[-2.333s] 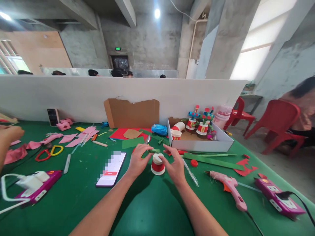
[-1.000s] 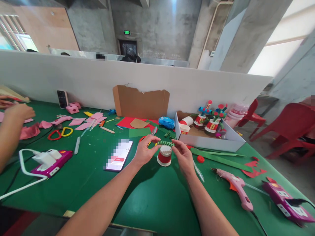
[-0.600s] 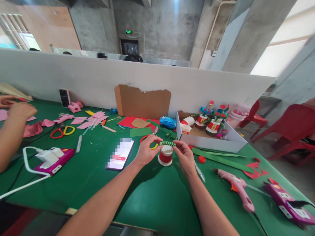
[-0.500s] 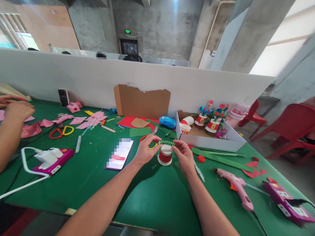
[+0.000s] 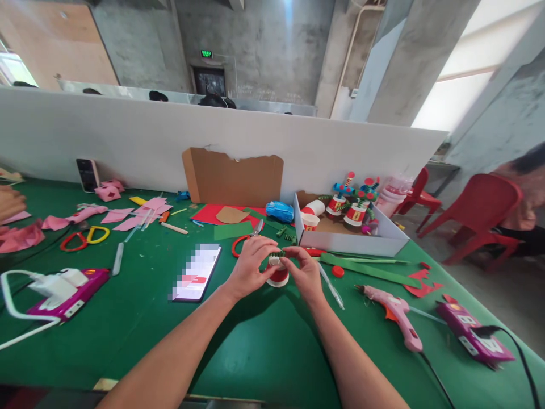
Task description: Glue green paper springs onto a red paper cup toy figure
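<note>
A folded green paper spring (image 5: pixel 277 254) is held between my two hands, just over an upturned red and white paper cup (image 5: pixel 280 278). My left hand (image 5: pixel 252 264) has its fingers closed at the spring's left end and covers the cup's left side. From the other side, my right hand (image 5: pixel 305 271) pinches the spring's right end. The fingers partly hide both spring and cup. Orange-handled scissors (image 5: pixel 258 228) lie behind my left hand. Two short green paper springs (image 5: pixel 286 234) rest on the green table beyond the cup.
A white box (image 5: pixel 353 242) with cup figures stands at the back right. At right lie a pink glue gun (image 5: pixel 395 312) and a purple power strip (image 5: pixel 472 332). A phone (image 5: pixel 198 272) lies left of my hands. Another person's hand (image 5: pixel 11 203) is at far left.
My hands have drawn closer together around the green spring, which now looks shorter and sits lower at the cup. The whole view has shifted slightly right.
</note>
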{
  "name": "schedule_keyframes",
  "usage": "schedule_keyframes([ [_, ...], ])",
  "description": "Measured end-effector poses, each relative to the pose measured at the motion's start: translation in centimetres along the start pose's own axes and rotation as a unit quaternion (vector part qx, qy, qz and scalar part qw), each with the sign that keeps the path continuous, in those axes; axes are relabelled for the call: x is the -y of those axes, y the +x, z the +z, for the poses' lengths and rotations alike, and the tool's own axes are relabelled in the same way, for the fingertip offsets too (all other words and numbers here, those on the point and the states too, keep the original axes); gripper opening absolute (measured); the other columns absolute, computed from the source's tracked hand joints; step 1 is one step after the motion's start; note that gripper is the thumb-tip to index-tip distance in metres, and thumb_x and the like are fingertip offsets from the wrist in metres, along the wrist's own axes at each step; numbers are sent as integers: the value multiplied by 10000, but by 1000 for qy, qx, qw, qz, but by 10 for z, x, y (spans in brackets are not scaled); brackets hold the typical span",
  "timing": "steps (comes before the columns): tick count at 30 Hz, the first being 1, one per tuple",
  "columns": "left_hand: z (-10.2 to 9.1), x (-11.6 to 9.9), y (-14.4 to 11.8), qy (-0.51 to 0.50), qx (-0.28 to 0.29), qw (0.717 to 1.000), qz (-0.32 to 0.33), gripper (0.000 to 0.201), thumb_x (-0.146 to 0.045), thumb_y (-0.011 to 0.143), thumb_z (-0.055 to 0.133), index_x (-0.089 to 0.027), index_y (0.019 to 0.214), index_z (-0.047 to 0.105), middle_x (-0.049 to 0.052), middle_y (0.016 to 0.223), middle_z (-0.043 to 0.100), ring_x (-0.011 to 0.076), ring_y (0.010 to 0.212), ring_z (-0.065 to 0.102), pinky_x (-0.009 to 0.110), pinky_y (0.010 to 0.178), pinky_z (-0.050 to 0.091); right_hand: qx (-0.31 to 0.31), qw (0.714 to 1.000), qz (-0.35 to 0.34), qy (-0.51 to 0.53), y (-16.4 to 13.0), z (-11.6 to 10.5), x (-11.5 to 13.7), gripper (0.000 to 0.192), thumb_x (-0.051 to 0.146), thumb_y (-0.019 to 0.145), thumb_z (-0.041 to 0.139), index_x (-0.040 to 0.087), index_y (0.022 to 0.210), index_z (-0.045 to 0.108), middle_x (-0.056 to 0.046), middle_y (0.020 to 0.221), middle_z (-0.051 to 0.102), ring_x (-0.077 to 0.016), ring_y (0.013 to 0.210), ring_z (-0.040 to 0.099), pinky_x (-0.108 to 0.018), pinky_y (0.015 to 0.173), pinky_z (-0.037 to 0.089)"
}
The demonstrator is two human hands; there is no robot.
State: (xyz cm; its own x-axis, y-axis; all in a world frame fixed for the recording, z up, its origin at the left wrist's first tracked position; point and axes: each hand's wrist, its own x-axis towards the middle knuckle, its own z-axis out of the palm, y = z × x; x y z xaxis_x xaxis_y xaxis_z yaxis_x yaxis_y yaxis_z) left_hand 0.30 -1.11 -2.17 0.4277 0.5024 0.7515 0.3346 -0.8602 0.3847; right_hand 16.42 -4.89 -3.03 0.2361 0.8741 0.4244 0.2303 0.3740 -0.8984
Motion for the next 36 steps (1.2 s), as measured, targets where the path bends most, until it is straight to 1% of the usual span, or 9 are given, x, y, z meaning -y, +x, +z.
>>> schedule_keyframes([
  [5,5,3,-2,13,-13,1000,-4,115,-249,883,582,-216,984,625,72,992,673,217,986,593,415,928,453,28,999,6,-20,-2,2,4,235,411,735,688,212,857,718,-22,757,698,-184,703,617,-326,732,516],
  [11,5,4,-2,-3,-15,1000,-7,88,-233,876,573,-210,945,621,58,920,672,203,904,598,387,873,467,21,1000,3,-18,-2,1,6,220,398,715,704,217,837,732,-8,726,683,-182,695,612,-319,717,513],
  [15,5,2,0,-37,-30,998,-39,63,-240,867,576,-213,912,611,42,875,668,190,847,604,359,821,483,33,999,3,1,-1,0,7,202,377,743,675,219,855,734,-23,777,710,-196,751,638,-331,755,508],
  [18,5,2,1,-48,-29,997,-56,57,-235,864,572,-216,900,613,38,863,665,186,837,608,348,809,489,36,999,10,29,-1,-1,7,184,366,772,642,223,844,734,-40,837,736,-210,811,657,-349,798,501],
  [20,6,2,0,-52,-32,997,-41,58,-223,861,579,-212,903,617,39,865,663,183,836,605,344,808,490,33,998,24,51,0,-1,6,160,360,752,668,223,810,727,-41,835,739,-212,812,659,-351,803,498],
  [25,6,2,-1,-60,-24,998,-12,88,-212,869,571,-207,935,629,41,878,658,181,851,600,342,809,492,26,991,75,106,1,0,3,196,394,682,741,206,714,694,-20,731,702,-183,717,618,-318,736,485],
  [29,4,1,-1,-74,-15,997,-10,93,-218,872,569,-205,942,628,55,909,661,192,880,604,350,810,497,51,983,109,137,2,-2,4,258,445,687,747,194,704,687,-1,690,663,-146,661,569,-281,691,460],
  [33,3,0,-1,-92,2,996,-9,124,-209,875,560,-215,985,616,62,988,684,202,947,617,377,868,487,64,983,109,135,2,-4,5,274,467,708,728,197,700,684,7,680,650,-137,649,557,-271,685,453],
  [36,3,-2,-1,-82,0,997,-12,114,-223,881,561,-215,985,605,50,931,685,190,888,618,357,831,493,59,989,92,103,2,-4,3,276,472,748,683,197,744,709,-5,685,661,-154,665,582,-282,690,466],
])
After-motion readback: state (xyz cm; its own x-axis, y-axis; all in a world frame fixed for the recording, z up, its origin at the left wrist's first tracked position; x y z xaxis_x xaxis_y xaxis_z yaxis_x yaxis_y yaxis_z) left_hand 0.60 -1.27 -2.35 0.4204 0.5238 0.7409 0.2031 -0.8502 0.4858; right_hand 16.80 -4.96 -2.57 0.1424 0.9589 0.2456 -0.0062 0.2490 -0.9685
